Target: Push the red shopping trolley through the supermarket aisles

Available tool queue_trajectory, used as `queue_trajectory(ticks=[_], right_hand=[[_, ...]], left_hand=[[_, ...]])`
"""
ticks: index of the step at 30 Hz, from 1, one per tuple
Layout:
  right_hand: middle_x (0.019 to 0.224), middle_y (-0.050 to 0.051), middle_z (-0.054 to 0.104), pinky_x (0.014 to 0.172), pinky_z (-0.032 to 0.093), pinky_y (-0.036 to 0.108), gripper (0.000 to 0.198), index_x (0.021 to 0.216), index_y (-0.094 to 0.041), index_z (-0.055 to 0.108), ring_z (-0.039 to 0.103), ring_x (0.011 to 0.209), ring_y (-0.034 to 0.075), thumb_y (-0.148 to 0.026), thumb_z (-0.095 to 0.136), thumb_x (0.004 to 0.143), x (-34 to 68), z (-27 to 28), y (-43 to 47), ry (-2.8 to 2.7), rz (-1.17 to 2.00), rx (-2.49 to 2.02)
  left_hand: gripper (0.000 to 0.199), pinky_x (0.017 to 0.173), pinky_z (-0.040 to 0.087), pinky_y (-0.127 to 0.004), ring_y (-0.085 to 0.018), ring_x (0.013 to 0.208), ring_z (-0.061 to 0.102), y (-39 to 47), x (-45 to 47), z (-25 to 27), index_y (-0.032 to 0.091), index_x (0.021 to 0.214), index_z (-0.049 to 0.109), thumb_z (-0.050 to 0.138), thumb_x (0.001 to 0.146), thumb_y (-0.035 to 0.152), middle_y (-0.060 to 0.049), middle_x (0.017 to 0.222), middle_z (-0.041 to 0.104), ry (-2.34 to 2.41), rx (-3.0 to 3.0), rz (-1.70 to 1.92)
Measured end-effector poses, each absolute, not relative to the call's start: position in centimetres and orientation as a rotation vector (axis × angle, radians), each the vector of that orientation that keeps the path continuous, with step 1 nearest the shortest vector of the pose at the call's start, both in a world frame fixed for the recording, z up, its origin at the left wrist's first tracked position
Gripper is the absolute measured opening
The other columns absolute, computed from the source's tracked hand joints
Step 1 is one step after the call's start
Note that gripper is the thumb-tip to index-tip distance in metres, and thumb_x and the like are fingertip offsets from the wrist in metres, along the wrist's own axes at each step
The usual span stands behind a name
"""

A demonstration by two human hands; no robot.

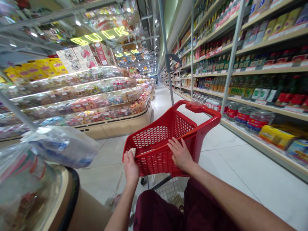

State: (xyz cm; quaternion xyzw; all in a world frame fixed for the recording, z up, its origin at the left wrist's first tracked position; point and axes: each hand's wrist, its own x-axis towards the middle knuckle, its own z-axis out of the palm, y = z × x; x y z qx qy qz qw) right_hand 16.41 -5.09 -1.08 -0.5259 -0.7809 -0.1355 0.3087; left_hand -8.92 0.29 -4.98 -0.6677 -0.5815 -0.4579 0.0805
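A red plastic shopping cart [154,160] with perforated sides stands right in front of me, its basket holding nothing that I can see. At the corner of its rim, my left hand [132,166] is closed on a small crumpled whitish cloth [132,152], pressing it to the edge. My right hand [181,155] lies on the near rim with its fingers stretched out flat and holds nothing. The cart's handle [202,109] rises at the far right end, away from both hands.
Tiered bulk displays [115,106] with wrapped goods stand left of the aisle. Bottle shelves [264,70] run along the right. Close by at left are a rounded counter [64,183] and a roll of plastic bags [60,144]. A grey pole [166,48] rises behind the cart.
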Motion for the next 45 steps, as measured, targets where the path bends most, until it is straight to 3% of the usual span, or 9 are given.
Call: queue_trajectory(ticks=[5,10,15,19,24,29,36,41,45], right_hand=[[0.130,0.009,0.043,0.104,0.012,0.050,0.051,0.121,-0.014,0.047,0.027,0.126,0.023,-0.012,0.046,0.070,16.6,-0.8,-5.3,-2.053,-0.371,-1.421],[0.126,0.010,0.048,0.104,0.011,0.052,0.045,0.119,-0.015,0.049,0.035,0.121,0.023,-0.015,0.044,0.075,15.3,0.2,-6.2,-2.041,-0.312,-1.329],[0.121,0.011,0.052,0.093,0.039,0.032,0.042,0.123,-0.013,0.044,0.049,0.110,0.016,-0.017,0.034,0.082,9.7,0.2,-6.1,-1.936,0.098,-1.120],[0.109,0.009,0.060,0.081,0.048,0.028,0.038,0.117,-0.016,0.048,0.058,0.096,0.017,-0.020,0.039,0.080,7.5,-0.7,-5.0,-1.630,0.286,-1.181],[0.089,0.003,0.066,0.067,0.049,0.025,0.033,0.107,-0.019,0.053,0.062,0.075,0.015,-0.016,0.038,0.078,8.0,-0.4,-4.4,-1.565,0.297,-1.215],[0.112,0.007,0.058,0.085,0.043,0.033,0.043,0.119,-0.018,0.045,0.054,0.098,0.019,-0.013,0.039,0.076,7.9,0.9,-4.6,-1.673,0.045,-1.297],[0.138,0.013,0.028,0.100,0.028,0.039,0.058,0.128,-0.013,0.036,0.024,0.126,0.023,-0.023,0.052,0.073,9.1,0.1,-5.0,-2.143,-0.145,-1.099],[0.125,0.009,0.046,0.092,0.039,0.032,0.043,0.119,-0.019,0.048,0.043,0.111,0.019,-0.021,0.053,0.076,9.6,0.2,-3.1,-2.190,-0.161,-1.118],[0.116,0.004,0.055,0.091,0.041,0.030,0.028,0.109,-0.020,0.057,0.049,0.104,0.016,-0.017,0.044,0.083,9.5,-0.5,-2.3,-2.206,-0.321,-1.104]], left_hand=[[0.056,0.103,0.026,-0.045,-0.020,0.127,0.028,-0.9,-3.0,-4.5,0.017,0.121,0.044,0.029,0.070,-0.002,-0.009,0.133,0.041,-1.550,-2.351,-1.366],[0.065,0.103,0.028,-0.040,-0.019,0.122,0.037,-1.6,-0.2,-2.6,0.015,0.128,0.034,0.036,0.065,0.000,-0.010,0.130,0.043,-1.687,-2.414,-1.690],[0.051,0.098,0.035,-0.036,-0.020,0.117,0.043,-2.5,-0.6,-0.9,0.017,0.127,0.036,0.041,0.077,0.024,-0.008,0.129,0.046,-1.992,-2.320,-2.329],[0.050,0.093,0.041,-0.036,-0.019,0.111,0.049,-3.5,-1.0,0.2,0.017,0.118,0.048,0.025,0.083,0.044,-0.009,0.121,0.054,-1.790,-2.505,-2.828],[0.045,0.079,0.047,-0.031,-0.018,0.091,0.060,-3.5,-2.0,1.1,0.015,0.109,0.053,0.055,0.070,0.037,-0.011,0.109,0.061,-2.057,-2.207,-3.014],[0.046,0.065,0.047,-0.027,-0.015,0.071,0.061,-3.2,-1.7,1.1,0.014,0.090,0.059,0.064,0.057,0.045,-0.005,0.081,0.066,-2.063,-2.294,-3.134],[0.028,0.054,0.041,-0.020,-0.010,0.056,0.055,-3.0,-1.7,0.5,0.014,0.076,0.060,0.063,0.053,0.028,0.001,0.062,0.062,-2.180,-2.242,-3.063],[0.032,0.059,0.047,-0.028,-0.016,0.063,0.059,-2.9,-3.8,1.5,0.013,0.084,0.063,0.048,0.057,0.018,-0.005,0.071,0.066,-2.286,-2.753,-2.213],[0.043,0.087,0.041,-0.039,-0.023,0.100,0.054,-2.7,-5.0,0.3,0.016,0.100,0.059,0.044,0.060,0.012,-0.009,0.104,0.062,-2.194,-2.466,-1.760]])
